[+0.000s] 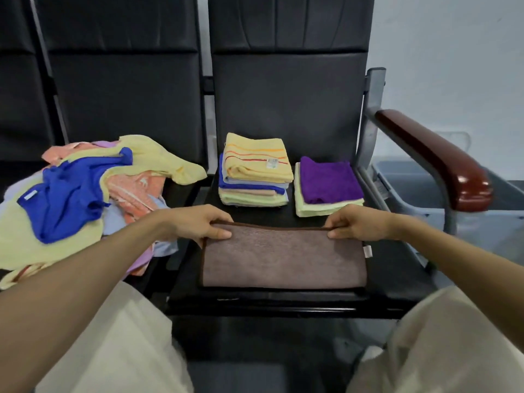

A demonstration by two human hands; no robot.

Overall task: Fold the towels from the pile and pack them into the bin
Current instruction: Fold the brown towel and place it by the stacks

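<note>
Here, the brown towel [283,259] is lying flat on the near part of the black surface [397,268], folded into a wide rectangle, with a small white label sticking out at its right edge. Both hands are working at its far edge. The left hand [198,224] is pinching the far left corner, its thumb lying on top of the cloth and its fingers curling over the dark hem. The right hand [355,225] is pinching the far right corner in the same way, thumb on top and fingers curled behind the hem. The far edge is sitting slightly lifted between the two hands, while the rest of the towel is resting on the surface, reaching back towards the person's pale trousers [113,336].

Just beyond the hands, two folded stacks are standing side by side at the back of the same surface. The taller stack [255,171] is sitting behind the left hand, topped by a yellow striped towel. The shorter stack [329,185] is sitting behind the right hand, with a purple towel [330,180] on top, and its near edge is lying just beside the right hand's knuckles.

The loose pile [71,194] is spreading over the next seat to the left, close to the left forearm, showing yellow, blue, peach and lilac cloth. The grey bin [408,173] is standing well to the right, beyond the dark red armrest [436,157].
</note>
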